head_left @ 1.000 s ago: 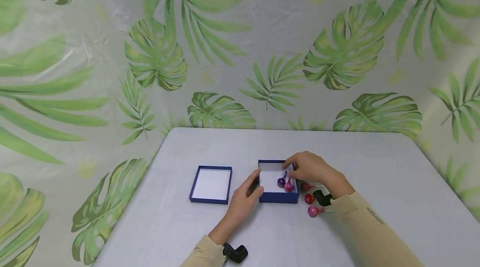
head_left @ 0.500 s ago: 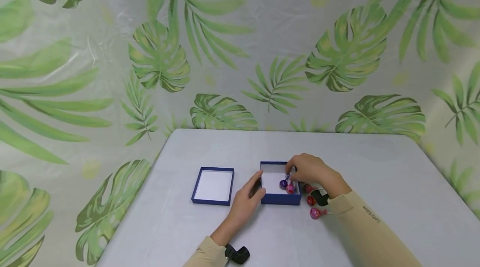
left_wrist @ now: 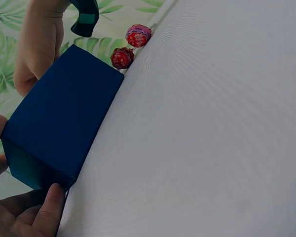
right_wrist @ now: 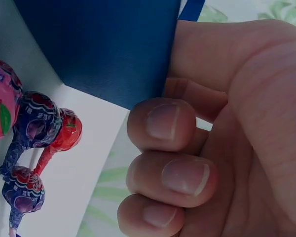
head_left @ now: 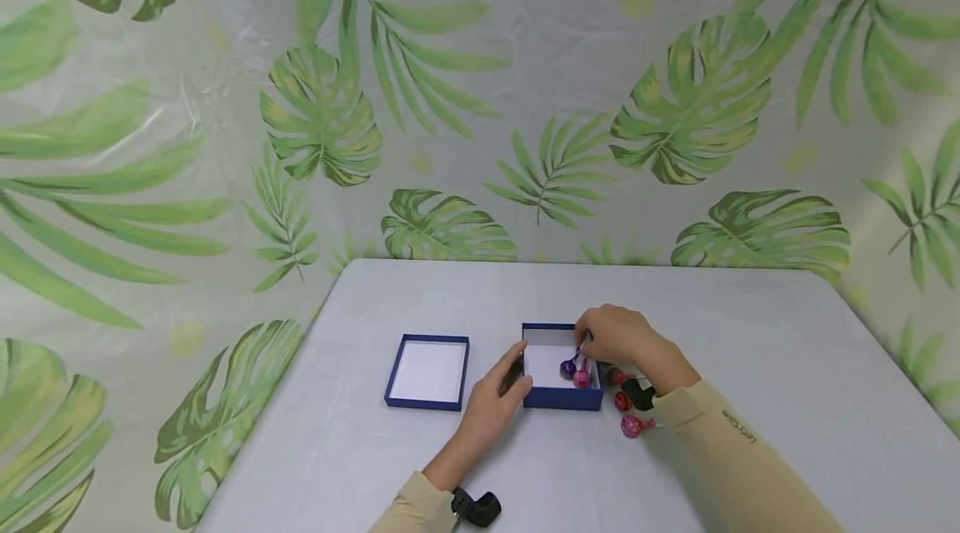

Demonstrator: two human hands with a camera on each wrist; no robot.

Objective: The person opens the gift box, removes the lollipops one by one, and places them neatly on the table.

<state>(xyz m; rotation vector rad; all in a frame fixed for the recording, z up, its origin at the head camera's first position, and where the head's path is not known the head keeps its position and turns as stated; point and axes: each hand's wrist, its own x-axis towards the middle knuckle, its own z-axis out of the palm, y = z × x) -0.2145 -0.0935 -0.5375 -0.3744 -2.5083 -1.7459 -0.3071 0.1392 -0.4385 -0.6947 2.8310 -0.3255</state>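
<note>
On the table (head_left: 705,333) stands a blue box (head_left: 562,397) with a white inside. A purple lollipop (head_left: 567,369) and a pink lollipop (head_left: 581,379) lie in it toward the right. My left hand (head_left: 486,410) holds the box at its left side, thumb near the front corner. My right hand (head_left: 622,341) reaches in over the back right part, index finger and thumb pinching at the lollipop sticks; the pinch itself is partly hidden. In the right wrist view, the right hand's other fingers (right_wrist: 187,180) curl beside the blue wall, and several lollipops (right_wrist: 37,121) show to the left.
A shallow blue box lid (head_left: 426,372), white side up, lies left of the box. To the box's right lie red lollipops (head_left: 622,400) and a pink one (head_left: 632,426), partly behind the right wrist's black device (head_left: 639,394). A leaf-print curtain (head_left: 450,117) hangs behind the table.
My right hand's index finger and thumb have closed together over the lollipop sticks inside the box. The left hand keeps its place on the box; the whole view has shifted slightly.
</note>
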